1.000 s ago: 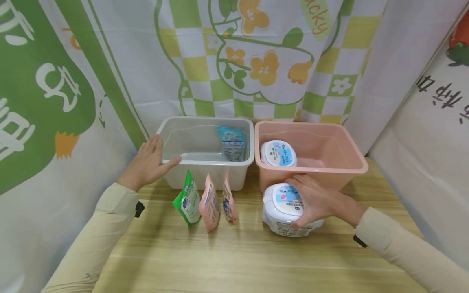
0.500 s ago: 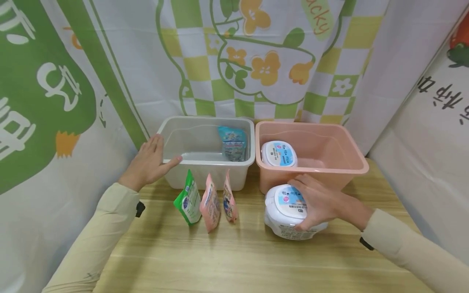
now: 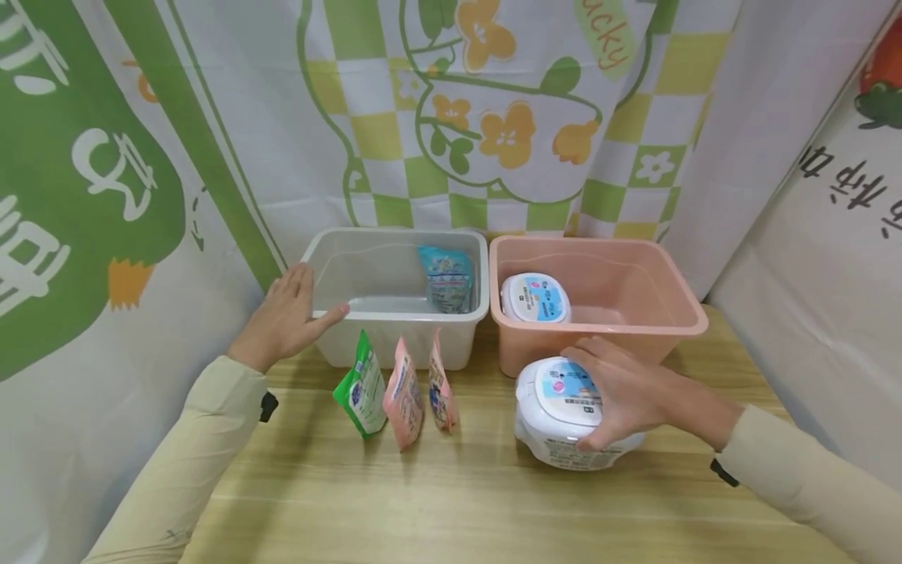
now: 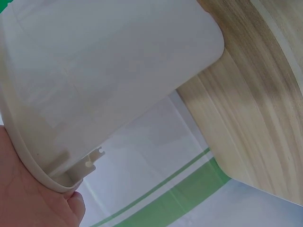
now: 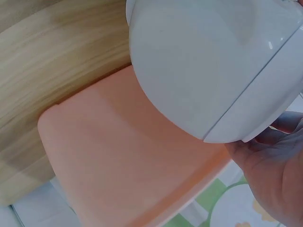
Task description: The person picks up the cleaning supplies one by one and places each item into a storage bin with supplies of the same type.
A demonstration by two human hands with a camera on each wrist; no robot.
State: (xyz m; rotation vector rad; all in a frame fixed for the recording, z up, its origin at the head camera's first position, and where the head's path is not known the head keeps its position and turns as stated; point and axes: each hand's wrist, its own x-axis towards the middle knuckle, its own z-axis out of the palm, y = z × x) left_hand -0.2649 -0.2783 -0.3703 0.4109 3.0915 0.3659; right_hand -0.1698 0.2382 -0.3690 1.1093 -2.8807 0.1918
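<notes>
My right hand (image 3: 623, 392) grips the top of a white lidded tub (image 3: 557, 427) with a blue-and-white label, thumb on the near side and fingers on the far side. The tub is in front of the pink bin (image 3: 535, 345); whether its base touches the table I cannot tell. In the right wrist view the tub's smooth white side (image 5: 189, 61) fills the upper part. My left hand (image 3: 282, 317) rests on the left front corner of the pale grey bin (image 3: 402, 317), thumb laid along the rim. The left wrist view shows the hand (image 4: 33, 189) against that rim.
A blue pouch (image 3: 449, 278) stands inside the grey bin. A similar white tub (image 3: 532, 298) sits at the pink bin's left end. In front of the grey bin stand a green pouch (image 3: 368, 395) and two pink pouches (image 3: 404, 399) on the wooden table (image 3: 437, 509).
My right hand and the white tub have moved a little to the right and toward me. My left hand stays on the grey bin's corner.
</notes>
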